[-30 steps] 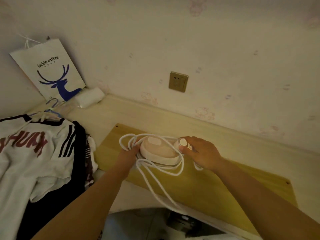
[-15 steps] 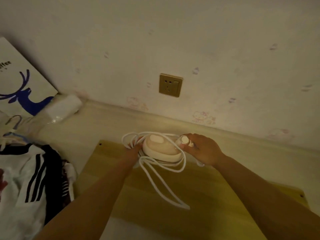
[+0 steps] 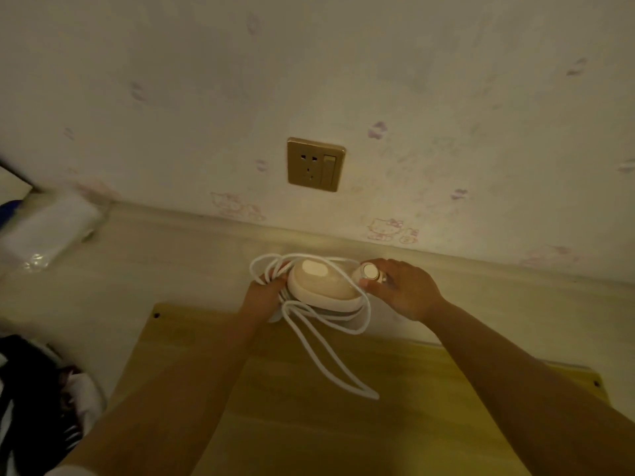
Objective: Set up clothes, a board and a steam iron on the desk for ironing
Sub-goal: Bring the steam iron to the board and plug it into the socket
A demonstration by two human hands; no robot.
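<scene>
Dark and white clothes lie heaped at the far left edge, well apart from both hands, and beyond them a clear plastic-wrapped white packet rests on the pale desk against the wall. Nearer the middle, the left hand reaches forward with its fingers curled around several loops of the white cord; the fingertips press against the left end of the steam iron. How tightly they close is hidden by the cord bundle. One long loop of cord hangs down from under that hand and trails across the yellow wooden board, which lies flat on the desk beneath both forearms. The cream-coloured iron sits between the two hands, at the board's far edge, with a pale oval patch on its top. To its right, the right hand holds a small round white-capped part at the iron's right end, thumb and forefinger pinching it, the other fingers loosely bent behind. Above the iron on the patterned wall is a brass-coloured socket with a switch.
</scene>
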